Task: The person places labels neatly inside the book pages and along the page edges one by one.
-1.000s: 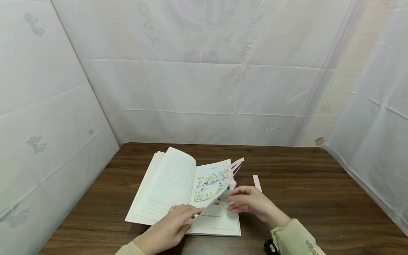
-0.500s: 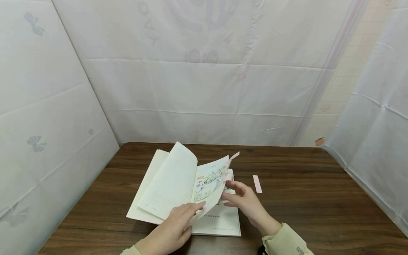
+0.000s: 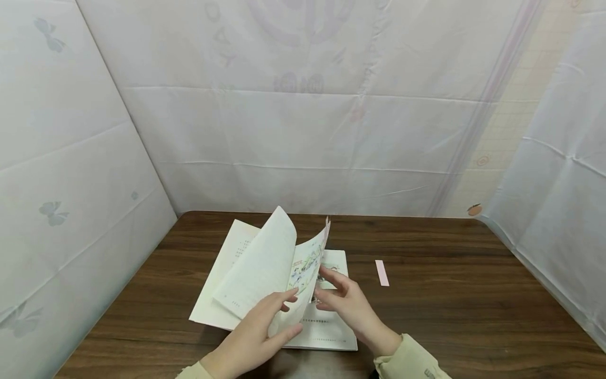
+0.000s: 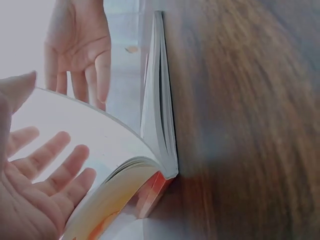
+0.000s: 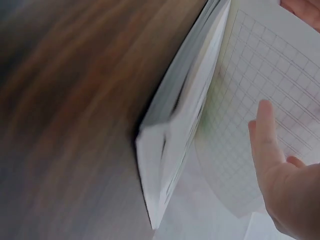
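Note:
A book with white pages lies open on the table, several leaves standing up from it. One lifted page carries a coloured illustration, and pinkish tabs show at its outer edge. My right hand is behind this page, its fingertips at the outer edge. In the right wrist view its extended fingers lie against a page with a printed grid. My left hand is in front of the raised leaves, fingers spread; the left wrist view shows its palm turned to the page.
A loose pink paper strip lies right of the book on the dark wooden table. Pale printed cloth hangs behind the table and along both sides.
My right hand has moved left, swinging the illustrated page upright and leftward, uncovering more of the page below. My left thumb has spread from its fingers. The left leaves have risen further.

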`<state>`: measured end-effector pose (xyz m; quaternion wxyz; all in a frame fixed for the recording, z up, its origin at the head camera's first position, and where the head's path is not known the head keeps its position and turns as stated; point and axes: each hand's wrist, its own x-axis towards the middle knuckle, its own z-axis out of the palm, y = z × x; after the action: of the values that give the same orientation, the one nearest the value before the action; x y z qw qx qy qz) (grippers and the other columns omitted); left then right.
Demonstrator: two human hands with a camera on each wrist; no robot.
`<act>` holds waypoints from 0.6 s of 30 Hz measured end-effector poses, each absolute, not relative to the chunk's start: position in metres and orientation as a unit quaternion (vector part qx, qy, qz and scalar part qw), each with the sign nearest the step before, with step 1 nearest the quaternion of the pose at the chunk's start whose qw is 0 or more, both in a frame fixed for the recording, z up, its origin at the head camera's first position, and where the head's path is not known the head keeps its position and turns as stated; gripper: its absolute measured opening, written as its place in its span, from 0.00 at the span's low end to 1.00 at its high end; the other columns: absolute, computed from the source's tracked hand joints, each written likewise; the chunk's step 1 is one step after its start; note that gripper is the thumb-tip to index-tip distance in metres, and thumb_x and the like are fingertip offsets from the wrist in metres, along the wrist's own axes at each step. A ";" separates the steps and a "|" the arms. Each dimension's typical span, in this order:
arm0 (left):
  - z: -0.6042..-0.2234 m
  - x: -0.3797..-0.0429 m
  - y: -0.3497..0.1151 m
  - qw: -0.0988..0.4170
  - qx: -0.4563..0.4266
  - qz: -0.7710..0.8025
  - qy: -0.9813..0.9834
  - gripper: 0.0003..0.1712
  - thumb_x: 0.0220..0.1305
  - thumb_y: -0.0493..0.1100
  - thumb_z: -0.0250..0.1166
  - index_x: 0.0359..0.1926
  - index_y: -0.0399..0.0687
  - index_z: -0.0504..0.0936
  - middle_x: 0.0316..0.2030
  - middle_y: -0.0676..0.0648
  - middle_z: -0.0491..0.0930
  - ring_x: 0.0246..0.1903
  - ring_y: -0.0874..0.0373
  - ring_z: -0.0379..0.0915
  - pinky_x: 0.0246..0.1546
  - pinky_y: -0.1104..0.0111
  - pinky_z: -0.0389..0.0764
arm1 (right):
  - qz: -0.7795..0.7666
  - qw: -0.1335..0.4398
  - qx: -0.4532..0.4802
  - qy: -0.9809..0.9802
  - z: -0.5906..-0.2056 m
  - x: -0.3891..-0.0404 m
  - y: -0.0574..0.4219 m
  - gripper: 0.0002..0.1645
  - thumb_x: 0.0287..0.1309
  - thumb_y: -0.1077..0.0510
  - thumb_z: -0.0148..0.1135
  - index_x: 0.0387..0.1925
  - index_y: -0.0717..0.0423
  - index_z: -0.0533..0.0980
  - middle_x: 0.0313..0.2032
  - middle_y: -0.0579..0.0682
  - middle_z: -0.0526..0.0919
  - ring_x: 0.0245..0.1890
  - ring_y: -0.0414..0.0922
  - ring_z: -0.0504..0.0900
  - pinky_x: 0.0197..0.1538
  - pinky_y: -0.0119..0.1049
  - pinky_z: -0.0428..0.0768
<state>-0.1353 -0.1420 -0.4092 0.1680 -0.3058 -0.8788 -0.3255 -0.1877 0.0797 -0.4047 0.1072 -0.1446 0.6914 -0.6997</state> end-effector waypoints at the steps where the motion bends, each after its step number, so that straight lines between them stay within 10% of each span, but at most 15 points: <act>1: -0.409 -0.136 -0.142 0.170 -0.302 -0.334 -0.877 0.30 0.68 0.50 0.64 0.66 0.47 0.71 0.53 0.54 0.80 0.46 0.62 0.77 0.46 0.65 0.79 | -0.694 0.114 -0.149 0.695 -0.405 -0.187 0.078 0.38 0.64 0.60 0.62 0.70 0.71 0.60 0.71 0.71 0.61 0.55 0.55 0.81 0.49 0.44 0.85; 18: -0.395 -0.139 -0.139 0.277 -0.250 -0.328 -0.868 0.33 0.56 0.34 0.70 0.63 0.39 0.71 0.46 0.50 0.79 0.42 0.62 0.78 0.42 0.68 0.82 | -0.488 0.175 -0.211 0.829 -0.410 -0.187 0.055 0.52 0.60 0.38 0.65 0.76 0.56 0.55 0.70 0.64 0.66 0.68 0.62 0.69 0.65 0.58 0.71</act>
<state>-0.1389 -0.1386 -0.3946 0.2771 -0.2501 -0.8677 -0.3283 -0.1872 0.0555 -0.4099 0.1748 -0.2105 0.8287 -0.4883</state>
